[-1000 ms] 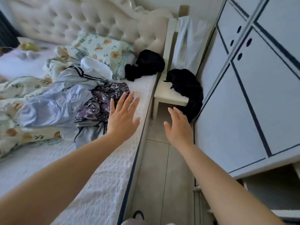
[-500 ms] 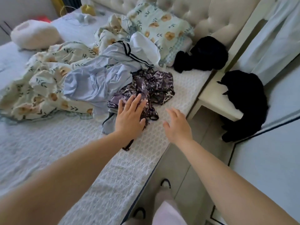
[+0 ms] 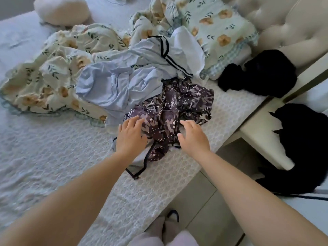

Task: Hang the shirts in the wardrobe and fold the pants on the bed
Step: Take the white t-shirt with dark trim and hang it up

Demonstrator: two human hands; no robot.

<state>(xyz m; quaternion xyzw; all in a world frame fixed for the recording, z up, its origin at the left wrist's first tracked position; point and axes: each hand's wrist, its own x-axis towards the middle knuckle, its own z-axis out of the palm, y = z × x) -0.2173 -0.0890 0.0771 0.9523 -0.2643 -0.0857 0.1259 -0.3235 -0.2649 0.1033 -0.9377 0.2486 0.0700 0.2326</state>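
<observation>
Both hands have closed in since half a second ago, and I now see them on the purple patterned garment, where before only the left had reached it. My left hand lies flat on the cloth's 8 o'clock edge, fingers spread and nearly straight, holding nothing. My right hand sits at its 5 o'clock edge with fingers bent down into the folds; I cannot tell whether any cloth is pinched. The garment is crumpled in a heap near the bed's right edge, dark purple with pale camouflage-like patches and white dots, and dark piping trails out toward 6 o'clock. At its 10 o'clock, touching it, lies a rumpled pale blue garment. A black bundle sits at 2 o'clock, apart.
</observation>
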